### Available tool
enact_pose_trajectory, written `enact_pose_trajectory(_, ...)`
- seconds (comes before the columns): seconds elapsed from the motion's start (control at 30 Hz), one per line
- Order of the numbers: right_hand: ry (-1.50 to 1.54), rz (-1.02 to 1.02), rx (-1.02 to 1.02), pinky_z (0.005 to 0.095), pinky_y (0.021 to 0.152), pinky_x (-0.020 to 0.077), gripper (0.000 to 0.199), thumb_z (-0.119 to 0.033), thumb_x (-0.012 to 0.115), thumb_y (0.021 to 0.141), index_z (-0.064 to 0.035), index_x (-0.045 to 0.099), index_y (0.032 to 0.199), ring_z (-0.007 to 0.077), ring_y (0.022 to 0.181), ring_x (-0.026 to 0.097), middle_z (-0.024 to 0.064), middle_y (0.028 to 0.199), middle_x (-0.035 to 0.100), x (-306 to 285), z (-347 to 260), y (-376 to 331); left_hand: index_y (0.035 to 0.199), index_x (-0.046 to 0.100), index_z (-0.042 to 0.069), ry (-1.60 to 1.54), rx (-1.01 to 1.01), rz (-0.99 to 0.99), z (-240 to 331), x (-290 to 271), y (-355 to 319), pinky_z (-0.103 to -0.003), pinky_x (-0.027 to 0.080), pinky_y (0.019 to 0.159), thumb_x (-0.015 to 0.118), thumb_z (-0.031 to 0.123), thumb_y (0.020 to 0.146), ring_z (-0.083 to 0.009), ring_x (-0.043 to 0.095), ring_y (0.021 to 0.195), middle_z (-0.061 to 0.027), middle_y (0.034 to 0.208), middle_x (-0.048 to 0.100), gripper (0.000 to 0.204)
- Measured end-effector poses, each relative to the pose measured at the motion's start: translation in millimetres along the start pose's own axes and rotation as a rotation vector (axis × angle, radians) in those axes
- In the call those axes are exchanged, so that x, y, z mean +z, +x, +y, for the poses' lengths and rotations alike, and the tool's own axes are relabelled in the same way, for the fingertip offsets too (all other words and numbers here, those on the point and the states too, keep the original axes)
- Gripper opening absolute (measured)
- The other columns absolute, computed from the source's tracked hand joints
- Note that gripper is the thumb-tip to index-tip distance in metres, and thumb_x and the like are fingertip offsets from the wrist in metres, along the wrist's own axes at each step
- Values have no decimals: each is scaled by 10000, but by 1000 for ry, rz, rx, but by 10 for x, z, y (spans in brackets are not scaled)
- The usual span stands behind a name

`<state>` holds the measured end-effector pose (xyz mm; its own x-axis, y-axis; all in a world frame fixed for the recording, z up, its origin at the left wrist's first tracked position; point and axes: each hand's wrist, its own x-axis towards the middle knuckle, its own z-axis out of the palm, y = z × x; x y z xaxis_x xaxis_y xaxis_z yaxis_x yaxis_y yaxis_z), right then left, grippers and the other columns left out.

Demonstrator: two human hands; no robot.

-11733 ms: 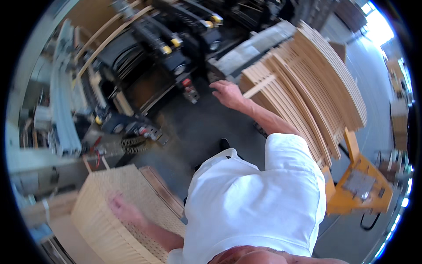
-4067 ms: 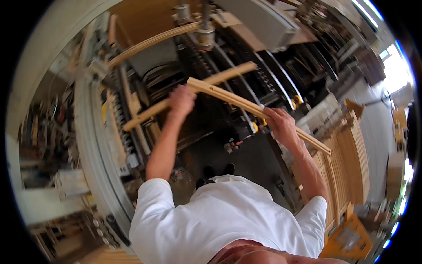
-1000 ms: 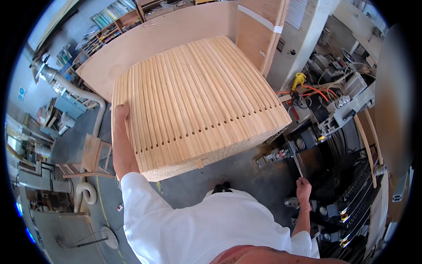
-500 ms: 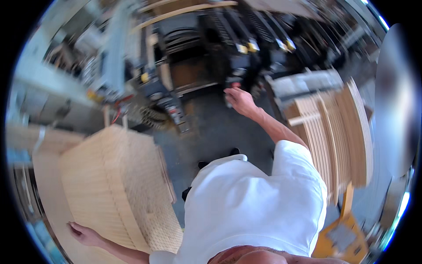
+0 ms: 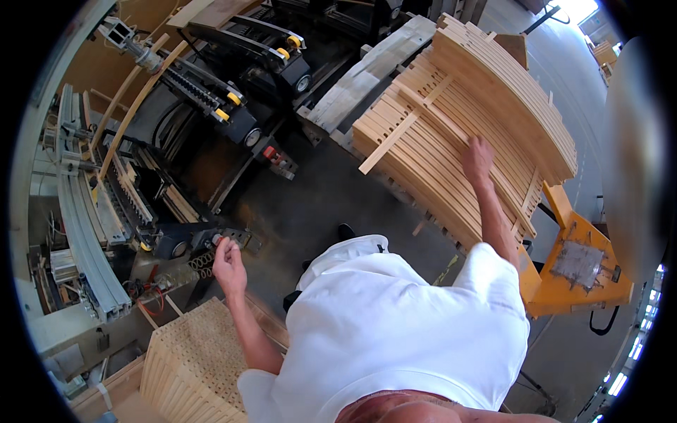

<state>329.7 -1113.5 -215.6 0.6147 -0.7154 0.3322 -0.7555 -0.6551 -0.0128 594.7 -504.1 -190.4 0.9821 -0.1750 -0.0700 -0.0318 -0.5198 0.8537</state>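
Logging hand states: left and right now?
Left hand: loosely curled, nothing visibly held; whether closed, can't tell.
Right hand: at the wood stack; grip can't be told.

A loose white T-shirt [image 5: 402, 331] has short, wide sleeves [image 5: 486, 275] and a round neckline [image 5: 384, 388]. The left hand [image 5: 229, 266] and right hand [image 5: 478, 158] are ungloved; a dark shoe [image 5: 345, 231] shows beyond the rumpled hem [image 5: 365, 242].
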Motion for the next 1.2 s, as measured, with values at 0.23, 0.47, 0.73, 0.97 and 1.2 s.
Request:
enact_pose_trajectory(0.23,331,-6,83,442,763,499,229,-194,673,876,-77,641,1070,369,881,637,173,937,670,-94,444,-416,1206,639,-16,64,74,-19,-313,156,1045,-322,531,848,660,189,933,-204,686,940,-133,1016,719,341)
enact_pose_trajectory(0.47,387,58,-3,423,769,510,280,-144,622,955,-74,639,1225,329,888,643,144,1029,676,-660,-683,18,1129,670,16,350,195,177,-404,-325,2774,-420,497,945,685,239,858,-337,639,1066,-185,1125,675,352)
enact_pose_trajectory(0.73,664,-16,-87,359,775,540,304,9,663,883,-49,676,1181,277,909,667,146,1048,679,-1111,-2847,426,1443,422,66,837,116,238,-10,-1097,5126,-466,336,1130,670,338,888,-345,286,1421,-131,1524,344,666)
enact_pose_trajectory(0.97,625,-116,-343,401,831,519,301,-31,697,822,-65,687,1121,323,954,639,123,1067,678,-1300,-4372,718,1560,242,157,912,29,93,263,-1237,6298,-513,147,1215,647,383,920,-334,75,1513,-101,1622,168,790)
enact_pose_trajectory(1.2,622,-113,-721,429,809,518,340,-35,689,802,-85,668,1138,335,933,622,120,1064,664,-1128,-5574,1397,1186,609,115,831,401,105,-6,-1218,6072,-504,461,886,734,331,827,-346,633,985,-132,1038,634,437)
